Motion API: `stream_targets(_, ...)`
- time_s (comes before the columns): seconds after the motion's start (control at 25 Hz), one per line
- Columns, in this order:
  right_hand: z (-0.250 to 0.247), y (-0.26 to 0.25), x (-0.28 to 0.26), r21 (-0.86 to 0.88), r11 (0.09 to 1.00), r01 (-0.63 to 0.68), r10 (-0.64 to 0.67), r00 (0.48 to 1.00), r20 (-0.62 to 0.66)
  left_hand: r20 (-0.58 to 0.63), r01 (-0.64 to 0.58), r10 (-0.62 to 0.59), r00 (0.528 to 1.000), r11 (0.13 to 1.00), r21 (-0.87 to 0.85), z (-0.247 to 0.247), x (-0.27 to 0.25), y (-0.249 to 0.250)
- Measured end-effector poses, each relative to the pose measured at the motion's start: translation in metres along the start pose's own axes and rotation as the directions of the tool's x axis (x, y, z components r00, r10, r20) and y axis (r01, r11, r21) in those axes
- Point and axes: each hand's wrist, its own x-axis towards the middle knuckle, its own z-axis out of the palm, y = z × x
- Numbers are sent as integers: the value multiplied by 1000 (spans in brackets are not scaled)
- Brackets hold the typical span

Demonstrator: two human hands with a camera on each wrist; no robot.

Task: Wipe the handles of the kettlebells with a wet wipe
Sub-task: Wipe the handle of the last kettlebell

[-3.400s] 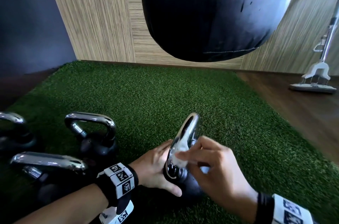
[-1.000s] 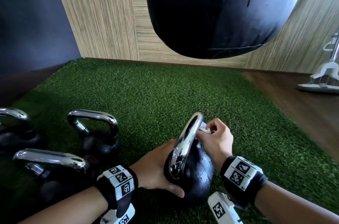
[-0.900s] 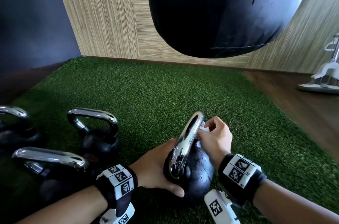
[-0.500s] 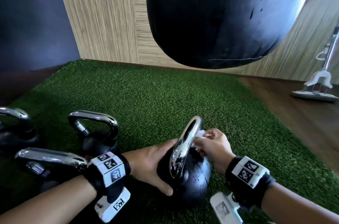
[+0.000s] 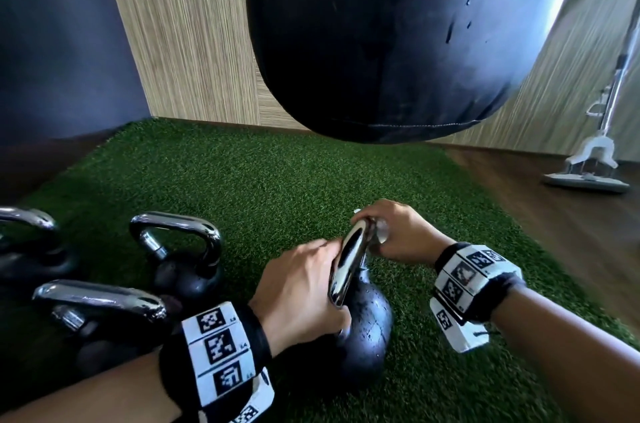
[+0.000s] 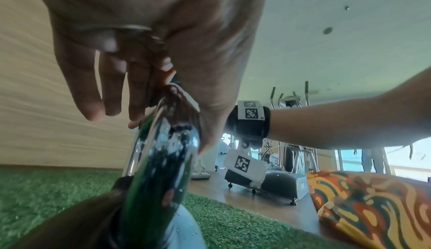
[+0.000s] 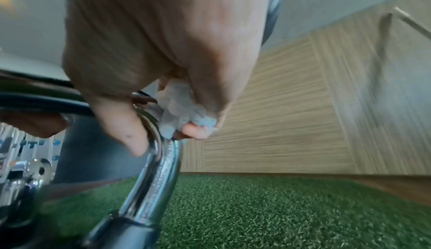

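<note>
Kettlebell point(image 5: 367, 325) stood at six o'clock on the turf point(image 5: 277, 180); the left hand point(image 5: 298, 291) clasped its chrome handle point(image 5: 346, 266), likely steadying it, while the right hand point(image 5: 401, 232) pinched the wet wipe point(image 7: 182, 112) against the handle's twelve-o'clock bend.

The handle point(image 5: 348, 263) is mirror-glossy chromed metal, the kettlebell body point(image 5: 367, 315) matt black with droplets; the wet wipe point(image 7: 182, 109) looks soft, crumpled, fibrous; the turf point(image 5: 277, 180) is rough pile

Wet wipe point(image 7: 184, 109) now atop handle point(image 5: 348, 266)
</note>
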Motion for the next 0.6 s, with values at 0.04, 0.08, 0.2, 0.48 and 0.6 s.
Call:
stream_targets(0.04, 0, 2, 0, -29, 1000, -8, 7, 1000, -25, 9, 30, -30, 1000, 1000, -4, -1, 1, -3)
stream_targets(0.08, 1, 5, 1, -43, 999, -6, 4, 999, -47, 14, 39, -39, 999, 999, 8, 1, 2, -7)
stream_targets(0.2, 2, 11, 3, -97, 994, 57, -63, 996, -63, 48, 16, -18, 999, 999, 37, -4, 5, -12)
stream_targets(0.48, -5, 16, -26, -75, 994, -86, 83, 996, -45, 218, -131, 81, 973, 965, 226, -32, 28, -40)
stream_targets(0.6, 4, 10, -54, 39, 974, -221, 224, 972, -76, 291, -223, 128, 948, 920, 322, -43, 54, -52)
